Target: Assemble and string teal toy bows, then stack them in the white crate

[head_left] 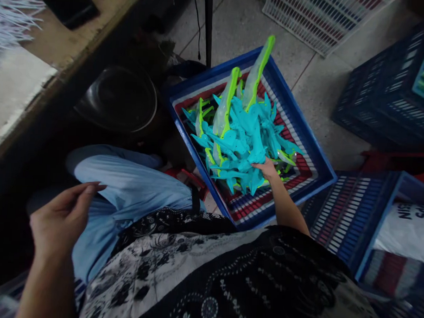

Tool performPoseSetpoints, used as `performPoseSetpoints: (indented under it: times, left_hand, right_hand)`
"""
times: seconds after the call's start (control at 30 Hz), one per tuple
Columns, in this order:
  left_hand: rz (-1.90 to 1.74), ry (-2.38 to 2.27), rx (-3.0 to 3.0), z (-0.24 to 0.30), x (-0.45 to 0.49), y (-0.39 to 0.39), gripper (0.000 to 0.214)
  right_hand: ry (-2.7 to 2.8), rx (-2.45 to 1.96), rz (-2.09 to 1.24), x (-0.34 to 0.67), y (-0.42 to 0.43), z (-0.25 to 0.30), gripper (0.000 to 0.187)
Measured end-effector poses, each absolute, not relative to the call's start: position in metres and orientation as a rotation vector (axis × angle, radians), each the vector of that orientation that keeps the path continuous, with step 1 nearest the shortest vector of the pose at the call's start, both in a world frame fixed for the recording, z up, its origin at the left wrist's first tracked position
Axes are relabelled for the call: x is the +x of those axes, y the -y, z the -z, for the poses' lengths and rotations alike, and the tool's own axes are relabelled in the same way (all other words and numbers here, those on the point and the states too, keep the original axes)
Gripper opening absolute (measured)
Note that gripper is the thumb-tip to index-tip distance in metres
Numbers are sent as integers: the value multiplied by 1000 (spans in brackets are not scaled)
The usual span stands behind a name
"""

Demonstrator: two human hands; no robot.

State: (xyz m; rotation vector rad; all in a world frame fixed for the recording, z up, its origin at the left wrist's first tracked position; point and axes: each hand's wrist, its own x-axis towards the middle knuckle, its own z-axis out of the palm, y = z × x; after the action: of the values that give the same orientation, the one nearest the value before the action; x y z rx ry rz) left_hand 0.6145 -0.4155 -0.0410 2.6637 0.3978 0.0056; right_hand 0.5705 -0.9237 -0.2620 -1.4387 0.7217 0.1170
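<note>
In the head view a blue-rimmed plastic crate (305, 127) stands on the floor with a heap of turquoise plastic pieces (241, 127) in it. Long clear pieces with bright green edges (258, 72) stick up from the heap. My right hand (267, 170) reaches into the crate from the near side, its thumb and fingers closed on a turquoise plastic piece (257, 149). Over my left thigh hovers my left hand (66, 214), well apart from the crate. Its thumb and forefinger are pinched together, and I cannot make out anything between them.
At upper left a worktable (72, 38) carries a bundle of thin white strands (15, 22) and a dark flat object (69, 8). A round basin (120, 100) sits below it. More crates (370, 95) stand on the right, and a white basket (317, 19) lies at the back.
</note>
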Motion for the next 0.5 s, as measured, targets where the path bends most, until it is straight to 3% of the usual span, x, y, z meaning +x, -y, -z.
performPoseSetpoints:
  times: [0.13,0.27,0.4,0.5]
  left_hand:
    - [472,-160,2459,48,616,444,39]
    - [853,217,2095,66,620,499,68]
    - [520,423,1991,38,646,553,92]
    - [187,508,2033,-22,678,556,89]
  right_hand:
    - [-605,-1442,-220,578,894,235,47]
    - [-427,-1464,-149,599,834,186,48]
    - [-311,-1319,230,657,758,99,53]
    - [-247,-1031,405,697,690,17,59]
